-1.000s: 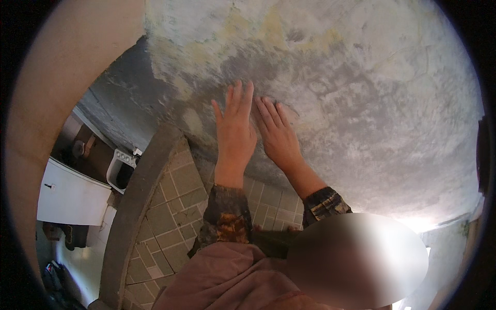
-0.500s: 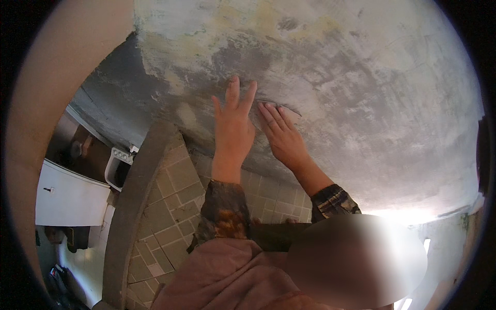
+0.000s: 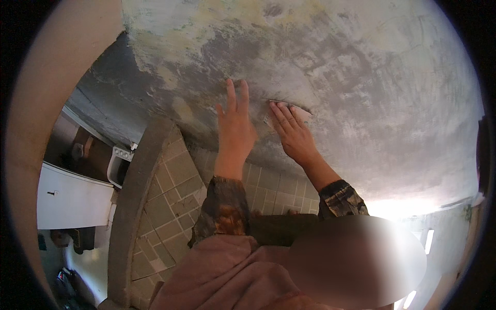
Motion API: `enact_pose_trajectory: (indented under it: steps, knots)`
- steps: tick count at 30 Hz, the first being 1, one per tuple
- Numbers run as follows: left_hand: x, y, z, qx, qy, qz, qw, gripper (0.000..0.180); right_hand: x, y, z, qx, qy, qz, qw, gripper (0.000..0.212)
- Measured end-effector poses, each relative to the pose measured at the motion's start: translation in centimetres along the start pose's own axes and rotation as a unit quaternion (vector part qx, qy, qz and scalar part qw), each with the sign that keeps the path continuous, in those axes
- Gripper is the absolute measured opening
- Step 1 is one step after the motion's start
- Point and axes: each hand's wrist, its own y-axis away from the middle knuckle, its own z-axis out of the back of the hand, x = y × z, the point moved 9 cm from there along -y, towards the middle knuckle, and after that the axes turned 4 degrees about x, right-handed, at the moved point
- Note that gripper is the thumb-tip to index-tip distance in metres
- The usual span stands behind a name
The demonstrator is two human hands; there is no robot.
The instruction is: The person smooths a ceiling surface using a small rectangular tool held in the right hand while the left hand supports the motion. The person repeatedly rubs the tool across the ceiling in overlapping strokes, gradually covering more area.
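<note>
Against the patchy grey plastered wall [image 3: 351, 119], my right hand [image 3: 296, 135] lies with its fingers flat over a pale sheet of sandpaper [image 3: 303, 114]. The sheet's dark edge curls up just beyond the fingertips, and the palm hides part of it. To its left, my left hand [image 3: 235, 126] rests its fingertips on the wall with nothing in it. Two of its fingers point up and the others are spread or partly bent. A gap separates the two hands.
Below the wall is a tiled floor [image 3: 178, 175], bordered on the left by a raised concrete ledge [image 3: 142, 201]. Past the ledge stand a white cabinet [image 3: 72, 201] and a white washing machine [image 3: 120, 165]. Bright light comes from the lower right.
My right hand has slid to the right along the wall with the sandpaper, showing more of the sheet. The left hand has shifted slightly, its two raised fingers still touching the wall.
</note>
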Motion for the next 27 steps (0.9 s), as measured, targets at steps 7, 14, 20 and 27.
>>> enact_pose_trajectory:
  steps: [7,14,20,27]
  knots:
    - [0.3,0.9,-1.0,0.028,-0.007,-0.005,1.0,0.084,-0.7,5.1,-3.7,0.118,-0.062,-0.014,0.991,0.058]
    - [0.0,0.8,-2.8,0.051,0.027,0.041,0.997,0.096,-2.2,4.5,-1.6,0.051,0.003,-0.034,0.998,0.061]
    - [-0.2,0.9,-2.5,0.049,-0.003,0.015,0.999,0.097,-1.5,8.2,-3.9,0.117,-0.028,-0.024,0.992,0.06]
    - [-5.4,2.2,-4.7,0.055,0.028,-0.033,0.998,0.087,-3.8,10.8,0.9,0.038,0.004,-0.095,0.995,0.063]
